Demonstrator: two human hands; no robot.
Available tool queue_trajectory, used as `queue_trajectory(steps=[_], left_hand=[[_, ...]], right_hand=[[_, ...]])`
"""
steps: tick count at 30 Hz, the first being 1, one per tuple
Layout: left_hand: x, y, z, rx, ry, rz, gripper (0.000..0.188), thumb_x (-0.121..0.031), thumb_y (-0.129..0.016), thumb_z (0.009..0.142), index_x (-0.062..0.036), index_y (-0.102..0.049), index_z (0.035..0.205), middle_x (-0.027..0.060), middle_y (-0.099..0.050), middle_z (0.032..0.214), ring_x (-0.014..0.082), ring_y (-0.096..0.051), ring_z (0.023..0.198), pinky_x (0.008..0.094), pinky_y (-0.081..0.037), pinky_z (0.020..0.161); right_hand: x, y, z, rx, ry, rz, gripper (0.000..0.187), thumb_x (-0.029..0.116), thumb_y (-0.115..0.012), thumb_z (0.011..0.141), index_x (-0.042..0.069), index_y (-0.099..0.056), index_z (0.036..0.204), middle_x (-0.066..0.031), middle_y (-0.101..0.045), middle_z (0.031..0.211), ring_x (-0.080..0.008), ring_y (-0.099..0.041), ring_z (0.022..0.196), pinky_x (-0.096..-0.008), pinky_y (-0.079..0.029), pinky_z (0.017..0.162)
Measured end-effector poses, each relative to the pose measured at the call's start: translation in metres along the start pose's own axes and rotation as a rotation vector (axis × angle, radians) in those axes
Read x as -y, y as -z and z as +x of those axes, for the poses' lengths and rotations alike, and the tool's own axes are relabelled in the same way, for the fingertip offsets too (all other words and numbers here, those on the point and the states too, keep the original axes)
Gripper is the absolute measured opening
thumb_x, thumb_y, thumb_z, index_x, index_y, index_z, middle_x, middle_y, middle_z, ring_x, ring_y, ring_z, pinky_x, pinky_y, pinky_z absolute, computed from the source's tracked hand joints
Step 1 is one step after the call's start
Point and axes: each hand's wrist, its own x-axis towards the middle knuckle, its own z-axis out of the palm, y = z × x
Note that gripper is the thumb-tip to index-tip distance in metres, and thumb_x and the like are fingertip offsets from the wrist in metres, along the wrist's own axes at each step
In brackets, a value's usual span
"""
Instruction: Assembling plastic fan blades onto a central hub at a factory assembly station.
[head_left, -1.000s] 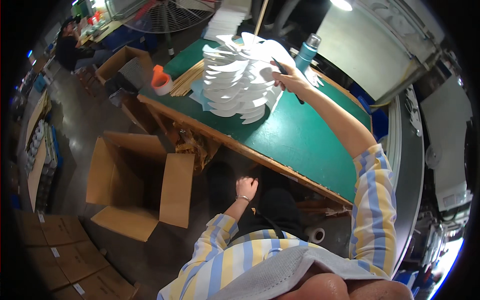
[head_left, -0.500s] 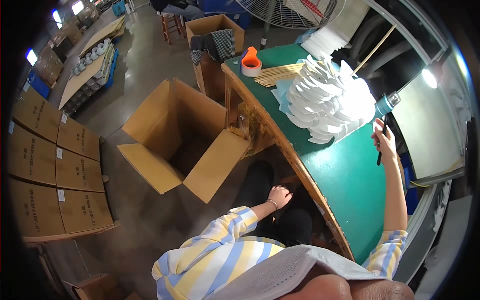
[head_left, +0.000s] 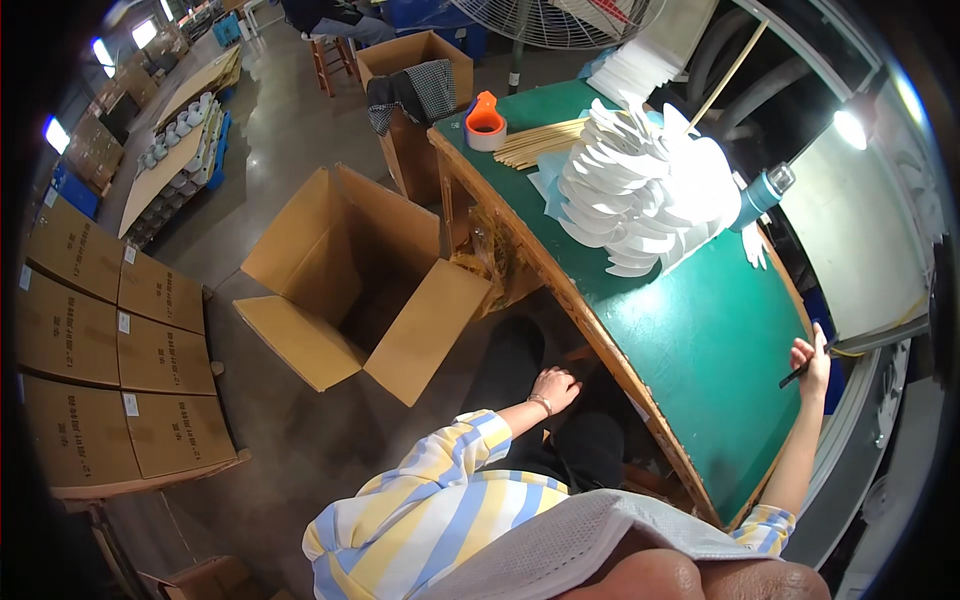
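My right hand [head_left: 814, 368] is at the right edge of the green tabletop [head_left: 690, 375], closed on a slim black pen [head_left: 793, 376]. My left hand [head_left: 557, 390] rests on my dark trouser leg, holding nothing, its fingers loosely laid out. On the table, beyond my right hand, stands a bulky pile of curved white blades [head_left: 640, 195] with a thin wooden stick [head_left: 730, 78] rising behind it. Against the pile's right side leans a blue bottle [head_left: 757, 200]. A white glove [head_left: 753, 246] lies by that bottle.
An orange tape dispenser [head_left: 485, 122] and a bundle of wooden sticks [head_left: 540, 143] lie at the far left of the table. An open carton [head_left: 425, 325] stands on the floor to my left. Stacked boxes [head_left: 165, 345] are further left. A large fan [head_left: 560, 15] stands behind.
My right hand has moved from beside the blue bottle back toward me, to the table's right edge, still with the pen. The view has shifted slightly. My left hand stays on my leg.
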Motion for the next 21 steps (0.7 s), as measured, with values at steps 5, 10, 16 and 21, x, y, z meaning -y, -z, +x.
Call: queue_trajectory(steps=[5,10,16,21], left_hand=[[-0.004,0.002,-0.001,0.023,-0.017,0.041,0.032,-0.032,-0.057,0.085,-0.0044,-0.071,0.075,0.0117,-0.068,0.087,0.0311,-0.061,0.093,0.0427,-0.046,0.085],[-0.004,0.001,-0.002,0.046,-0.036,0.051,0.032,-0.031,-0.057,0.085,-0.0043,-0.070,0.074,0.0126,-0.068,0.086,0.0322,-0.061,0.093,0.0437,-0.047,0.084],[0.003,0.012,-0.014,0.048,-0.141,0.060,0.030,-0.031,-0.059,0.085,-0.0053,-0.069,0.073,0.0122,-0.066,0.082,0.0319,-0.060,0.088,0.0440,-0.047,0.080],[-0.069,0.015,0.012,0.061,-0.595,-0.147,0.024,-0.020,-0.066,0.081,-0.0059,-0.060,0.063,0.0079,-0.058,0.070,0.0264,-0.057,0.077,0.0380,-0.045,0.070]], right_hand=[[-0.040,0.078,-0.009,-0.222,-0.096,-0.183,0.036,0.045,-0.057,0.094,0.019,-0.058,0.119,0.0047,-0.047,0.058,-0.0056,-0.038,0.041,-0.0224,-0.035,0.040],[-0.067,0.156,-0.021,-0.192,-0.277,-0.246,0.024,0.044,-0.061,0.091,0.021,-0.053,0.092,0.0061,-0.046,0.057,-0.0046,-0.036,0.038,-0.0216,-0.032,0.037],[-0.094,0.217,-0.034,-0.210,-0.251,-0.076,0.035,0.021,-0.055,0.095,0.012,-0.050,0.129,0.0036,-0.050,0.070,-0.0033,-0.041,0.047,-0.0191,-0.033,0.038],[-0.103,0.305,-0.062,-0.145,-0.055,-0.010,0.038,0.026,-0.059,0.094,0.010,-0.056,0.128,0.0055,-0.045,0.065,-0.0031,-0.036,0.044,-0.0176,-0.030,0.039]])
